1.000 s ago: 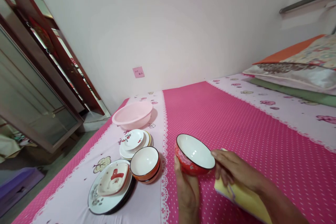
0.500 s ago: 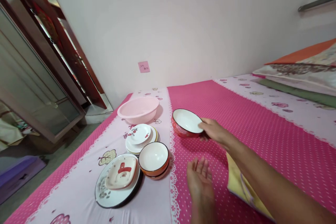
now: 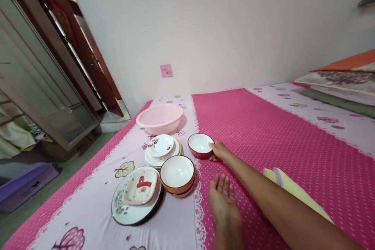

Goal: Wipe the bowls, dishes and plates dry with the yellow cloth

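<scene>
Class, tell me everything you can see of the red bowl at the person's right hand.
The red bowl is round, with a plain white inside, a thin dark rim and a red outer wall. It looks glossy, like ceramic or enamel. Its mouth faces up. The right hand grips its right side, thumb at the rim. It is right of the plate stack, beyond the orange bowls; whether its base touches the bedspread is unclear.
</scene>
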### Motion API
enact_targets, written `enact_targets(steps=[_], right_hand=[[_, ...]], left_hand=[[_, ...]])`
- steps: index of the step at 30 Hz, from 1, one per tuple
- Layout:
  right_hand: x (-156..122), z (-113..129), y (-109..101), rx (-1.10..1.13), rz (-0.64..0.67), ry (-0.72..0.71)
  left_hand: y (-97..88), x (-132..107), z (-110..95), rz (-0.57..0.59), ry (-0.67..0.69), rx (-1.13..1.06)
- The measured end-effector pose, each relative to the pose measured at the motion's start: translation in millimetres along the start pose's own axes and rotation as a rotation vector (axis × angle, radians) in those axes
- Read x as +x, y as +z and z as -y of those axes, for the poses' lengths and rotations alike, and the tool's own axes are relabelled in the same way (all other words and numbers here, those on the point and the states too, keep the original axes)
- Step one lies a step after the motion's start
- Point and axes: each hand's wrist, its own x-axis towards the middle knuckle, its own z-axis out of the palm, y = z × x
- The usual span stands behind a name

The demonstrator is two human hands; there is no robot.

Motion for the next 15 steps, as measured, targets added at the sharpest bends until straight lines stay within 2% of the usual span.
enact_targets(steps=[6, 10, 13, 15], right_hand=[[-6.7, -0.6, 4.7, 0.094, 0.006, -0.028], [-17.4, -2.7, -7.7, 0.073, -0.024, -0.077], [-36.8, 3.3, -22.6, 0.018, -0.116, -0.215], [-60.8, 7.2, -29.1, -0.013, -0.163, -0.343]], left_hand=[[-1.1, -0.4, -4.4, -0.012, -0.001, -0.008], [-1.9, -0.6, -5.9, -0.011, 0.012, -0.015], [-2.5, 1.0, -3.2, -0.012, 0.013, -0.019], [-2.7, 2.3, -1.2, -0.006, 0.013, -0.020]])
